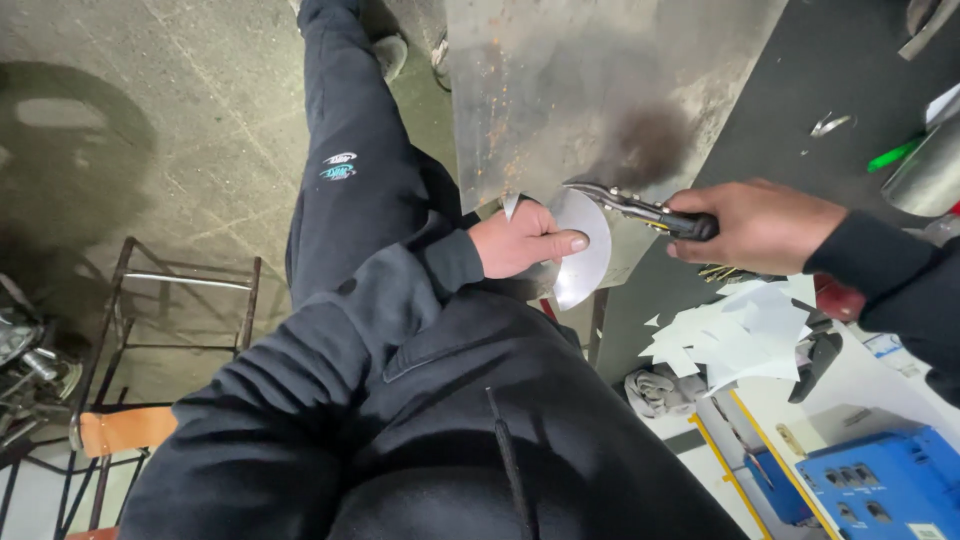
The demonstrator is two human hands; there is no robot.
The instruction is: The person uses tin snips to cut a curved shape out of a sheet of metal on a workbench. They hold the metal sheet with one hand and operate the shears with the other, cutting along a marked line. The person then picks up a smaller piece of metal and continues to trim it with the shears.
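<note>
I see a small oval white-and-teal logo patch [339, 166] on the dark trouser leg; no packages or screens.

I see a dark navy sweatshirt [430, 400] with ribbed cuffs [455, 262], matching dark trousers [350, 150] bearing a small pale oval emblem [338, 166], both hands bare, no gloves.

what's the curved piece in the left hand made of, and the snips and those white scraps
Curved piece, pinched by the left hand: looks like thin sheet metal, bare grey with a dull sheen and a clean cut edge. Snips in the right hand: shiny steel blades; the grips look dark, perhaps rubber or plastic. White scraps: flat, matte, sharp-cornered offcuts, possibly paper or painted sheet; hard to tell.
</note>
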